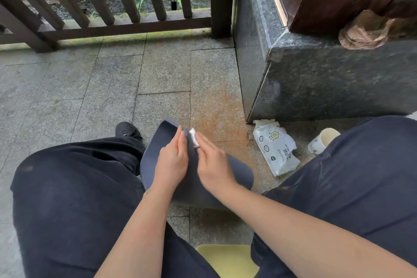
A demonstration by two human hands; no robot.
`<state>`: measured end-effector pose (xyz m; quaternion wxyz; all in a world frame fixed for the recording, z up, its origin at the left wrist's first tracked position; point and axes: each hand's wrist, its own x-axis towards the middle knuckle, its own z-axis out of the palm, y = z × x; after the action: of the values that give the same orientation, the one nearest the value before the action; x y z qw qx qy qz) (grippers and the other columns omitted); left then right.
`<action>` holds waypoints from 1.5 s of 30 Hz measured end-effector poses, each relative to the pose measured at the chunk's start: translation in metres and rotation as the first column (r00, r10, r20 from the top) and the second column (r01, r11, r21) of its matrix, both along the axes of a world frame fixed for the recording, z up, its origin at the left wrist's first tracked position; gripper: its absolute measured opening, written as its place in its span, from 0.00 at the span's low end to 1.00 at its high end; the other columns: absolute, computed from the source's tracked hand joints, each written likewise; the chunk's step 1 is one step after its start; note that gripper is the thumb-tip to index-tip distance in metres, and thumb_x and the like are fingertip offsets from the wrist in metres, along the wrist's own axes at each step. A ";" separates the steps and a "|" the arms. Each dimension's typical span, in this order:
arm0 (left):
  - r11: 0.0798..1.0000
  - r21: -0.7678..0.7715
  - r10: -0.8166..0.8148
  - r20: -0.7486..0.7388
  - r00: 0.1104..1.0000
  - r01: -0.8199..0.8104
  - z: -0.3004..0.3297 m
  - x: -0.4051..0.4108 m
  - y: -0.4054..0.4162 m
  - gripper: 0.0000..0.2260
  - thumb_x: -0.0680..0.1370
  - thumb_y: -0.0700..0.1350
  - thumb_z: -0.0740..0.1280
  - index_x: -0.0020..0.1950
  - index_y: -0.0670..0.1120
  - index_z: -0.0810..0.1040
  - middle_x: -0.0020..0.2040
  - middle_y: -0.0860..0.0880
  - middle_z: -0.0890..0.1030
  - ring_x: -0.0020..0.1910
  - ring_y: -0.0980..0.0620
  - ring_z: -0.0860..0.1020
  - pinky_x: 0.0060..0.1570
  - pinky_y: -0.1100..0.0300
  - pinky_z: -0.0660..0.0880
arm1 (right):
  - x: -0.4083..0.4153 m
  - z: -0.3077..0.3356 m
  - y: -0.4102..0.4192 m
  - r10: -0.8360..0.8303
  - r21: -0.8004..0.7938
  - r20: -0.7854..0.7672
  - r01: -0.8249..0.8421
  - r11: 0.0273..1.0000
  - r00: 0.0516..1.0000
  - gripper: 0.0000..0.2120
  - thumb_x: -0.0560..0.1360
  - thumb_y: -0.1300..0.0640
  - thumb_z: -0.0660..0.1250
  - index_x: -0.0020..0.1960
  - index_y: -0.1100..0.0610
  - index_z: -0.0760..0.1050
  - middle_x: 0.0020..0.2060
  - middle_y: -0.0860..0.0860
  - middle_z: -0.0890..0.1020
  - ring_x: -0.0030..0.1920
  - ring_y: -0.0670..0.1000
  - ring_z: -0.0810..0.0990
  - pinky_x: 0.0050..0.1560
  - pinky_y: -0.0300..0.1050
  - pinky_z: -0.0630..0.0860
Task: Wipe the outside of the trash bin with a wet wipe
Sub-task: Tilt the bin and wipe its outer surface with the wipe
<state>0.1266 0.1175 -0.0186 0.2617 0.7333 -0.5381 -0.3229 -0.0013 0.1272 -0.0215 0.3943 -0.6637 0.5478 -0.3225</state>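
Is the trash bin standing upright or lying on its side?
On its side. The bin lies across the floor between the knees, its curved wall facing up under the left hand, with the wipe at its end.

Right hand (213, 162) presses wet wipe (193, 136) on bin (155, 142); left hand (172, 160) steadies.

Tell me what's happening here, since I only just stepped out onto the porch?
A seated person is cleaning a dark blue trash bin that lies tipped between their knees. The left hand rests flat on it to steady it, while the right hand presses a bunched white wet wipe against the outside near the far edge. A pack of wipes and a paper cup sit on the stone floor to the right.
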 end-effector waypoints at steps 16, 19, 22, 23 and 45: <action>0.966 0.055 0.253 -0.021 0.967 -0.252 0.002 0.009 -0.006 0.28 0.82 0.63 0.47 0.71 0.48 0.73 0.68 0.46 0.76 0.68 0.44 0.71 0.66 0.50 0.65 | -0.058 -0.072 0.025 -0.044 0.215 -0.412 0.144 0.966 0.910 0.34 0.79 0.71 0.51 0.80 0.50 0.48 0.78 0.41 0.53 0.77 0.42 0.53 0.74 0.39 0.57; 0.960 0.084 0.273 -0.037 0.961 -0.269 0.002 0.008 -0.005 0.29 0.81 0.65 0.47 0.72 0.50 0.73 0.68 0.46 0.76 0.68 0.45 0.71 0.65 0.51 0.66 | -0.068 -0.077 0.027 -0.166 0.236 -0.480 0.309 0.921 0.861 0.33 0.76 0.72 0.52 0.78 0.53 0.53 0.77 0.45 0.60 0.72 0.50 0.66 0.62 0.43 0.69; 0.970 0.074 0.237 -0.057 0.970 -0.233 0.002 0.006 -0.001 0.28 0.81 0.66 0.49 0.74 0.53 0.70 0.71 0.51 0.74 0.70 0.49 0.69 0.61 0.59 0.63 | -0.072 -0.079 0.024 -0.267 0.310 -0.510 0.464 0.830 0.818 0.28 0.74 0.71 0.55 0.72 0.56 0.63 0.69 0.50 0.72 0.61 0.57 0.77 0.52 0.47 0.73; 0.974 0.063 0.224 -0.074 0.972 -0.219 0.003 0.005 0.001 0.28 0.80 0.66 0.50 0.75 0.55 0.68 0.72 0.53 0.72 0.71 0.51 0.68 0.59 0.62 0.61 | -0.074 -0.078 0.022 -0.292 0.355 -0.527 0.519 0.778 0.798 0.24 0.75 0.69 0.56 0.69 0.57 0.66 0.65 0.53 0.75 0.59 0.59 0.78 0.52 0.48 0.74; 0.983 0.041 0.185 -0.094 0.978 -0.181 0.011 -0.008 0.034 0.30 0.82 0.45 0.61 0.77 0.66 0.53 0.41 0.65 0.72 0.36 0.69 0.75 0.34 0.73 0.65 | -0.087 -0.053 0.004 -0.405 0.439 -0.437 0.584 0.683 0.803 0.17 0.74 0.67 0.59 0.60 0.56 0.76 0.56 0.56 0.80 0.56 0.61 0.78 0.52 0.48 0.74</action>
<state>0.1188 0.1511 -0.0076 0.3045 0.7672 -0.4497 -0.3413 -0.0884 0.1312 -0.0748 0.3758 -0.3860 0.8310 -0.1386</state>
